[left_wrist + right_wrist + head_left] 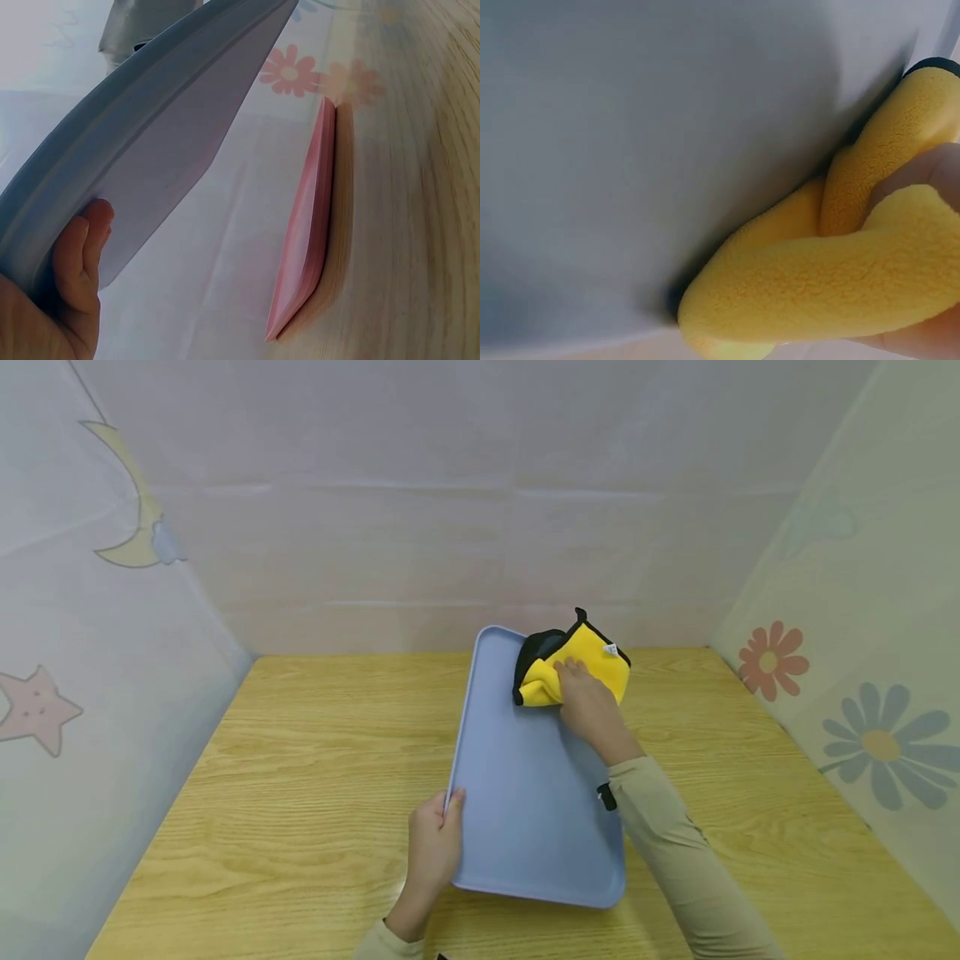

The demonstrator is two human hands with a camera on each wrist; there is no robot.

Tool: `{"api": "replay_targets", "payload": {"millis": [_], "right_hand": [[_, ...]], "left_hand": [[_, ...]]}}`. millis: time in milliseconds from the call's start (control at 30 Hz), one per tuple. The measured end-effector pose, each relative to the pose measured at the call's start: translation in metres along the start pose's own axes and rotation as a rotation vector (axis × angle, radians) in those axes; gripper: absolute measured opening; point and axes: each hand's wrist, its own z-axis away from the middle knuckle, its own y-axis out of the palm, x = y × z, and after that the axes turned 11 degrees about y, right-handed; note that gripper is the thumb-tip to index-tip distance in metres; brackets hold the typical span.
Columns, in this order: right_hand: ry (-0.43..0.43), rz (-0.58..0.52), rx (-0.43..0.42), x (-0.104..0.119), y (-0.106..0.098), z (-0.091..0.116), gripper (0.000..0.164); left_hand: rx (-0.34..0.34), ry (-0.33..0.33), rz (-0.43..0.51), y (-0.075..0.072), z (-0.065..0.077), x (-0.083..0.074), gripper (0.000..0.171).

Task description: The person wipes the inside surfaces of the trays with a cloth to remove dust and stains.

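Note:
A light blue rectangular tray (525,810) is held up off the table at a tilt. My left hand (437,843) grips its left rim near the lower corner, with fingers (77,255) curled round to the underside. On the tray's far right part lies a yellow cloth (606,670) with a black edge and a small white label. My right hand (588,706) presses the cloth against the tray surface, fingers bunched into it. Seen from the right wrist, folds of the cloth (817,289) cover most of that hand.
A pink tray-like piece (311,225) shows beneath the blue tray in the left wrist view, low over the wooden table (315,793). Printed sheets (390,527) wall the table at the back and both sides.

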Motion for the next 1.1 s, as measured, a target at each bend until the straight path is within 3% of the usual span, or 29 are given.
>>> {"api": "replay_targets", "payload": {"millis": [467, 633, 1100], "right_hand": [[0.053, -0.004, -0.049, -0.009, -0.001, -0.001, 0.049], [0.081, -0.003, -0.026, -0.013, -0.002, -0.005, 0.051], [0.037, -0.023, -0.012, -0.010, 0.008, -0.005, 0.051]], "left_hand": [[-0.005, -0.014, -0.031, -0.004, -0.004, -0.004, 0.032], [-0.021, -0.014, -0.033, -0.006, -0.005, -0.005, 0.029], [-0.018, 0.012, -0.031, -0.008, -0.002, -0.008, 0.032]]}}
